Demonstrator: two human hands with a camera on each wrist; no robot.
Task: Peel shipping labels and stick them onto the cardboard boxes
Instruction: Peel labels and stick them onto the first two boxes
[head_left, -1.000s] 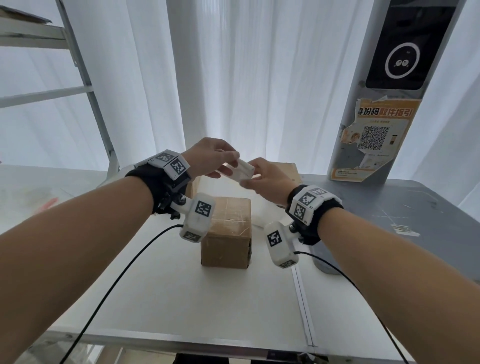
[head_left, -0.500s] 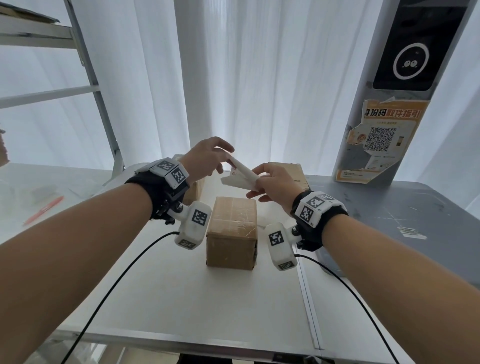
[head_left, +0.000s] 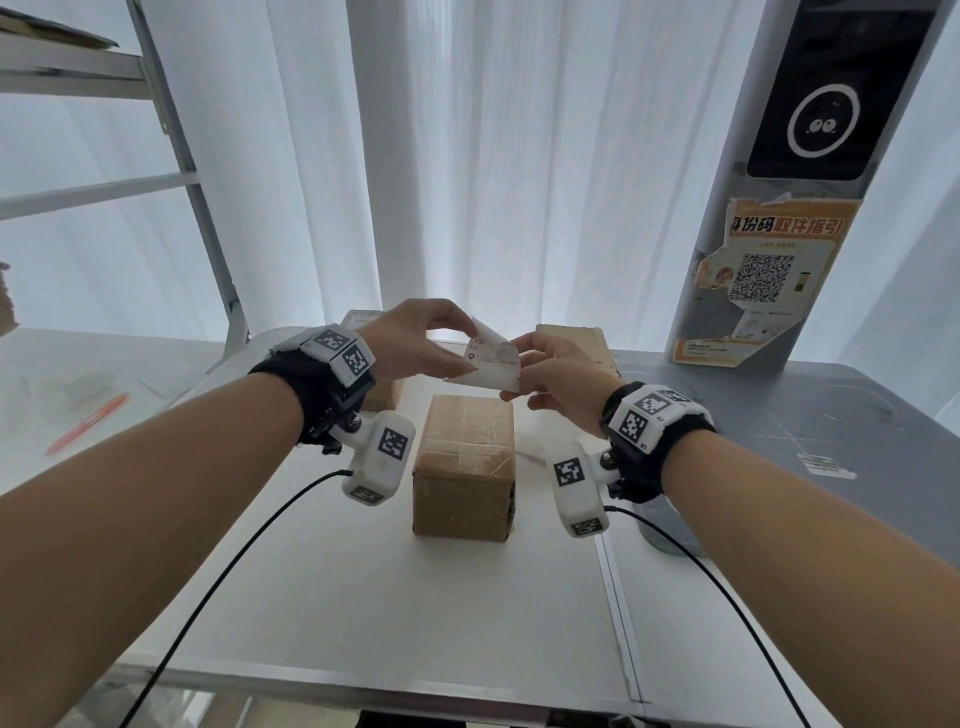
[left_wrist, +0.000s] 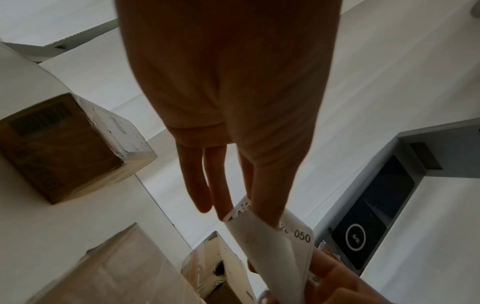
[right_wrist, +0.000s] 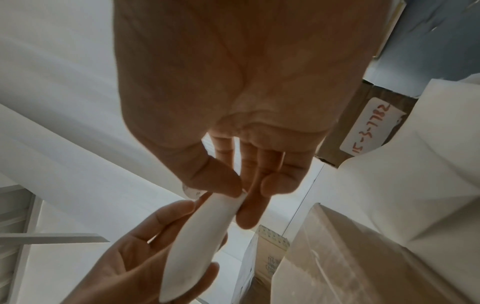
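Both hands hold a white shipping label (head_left: 493, 364) in the air above a taped cardboard box (head_left: 464, 462) standing on the white table (head_left: 363, 597). My left hand (head_left: 415, 338) pinches the label's left upper edge. My right hand (head_left: 550, 371) pinches its right side, where a corner curls away from the backing. In the left wrist view the label (left_wrist: 270, 242) shows printed digits under my left fingers (left_wrist: 262, 191). Seen from the right wrist, the label (right_wrist: 197, 236) is edge-on between my right thumb and fingers (right_wrist: 249, 205).
Two more cardboard boxes (head_left: 379, 395) (head_left: 576, 343) stand behind, left and right; the right one carries a handwritten label (right_wrist: 369, 131). A grey kiosk with a QR poster (head_left: 763, 280) rises at the right. A metal shelf frame (head_left: 208, 208) and an orange pen (head_left: 85, 423) are at left.
The hands have drawn slightly apart and the label has turned to face me, its printed side now showing, with one corner curling off the backing at my right fingers.
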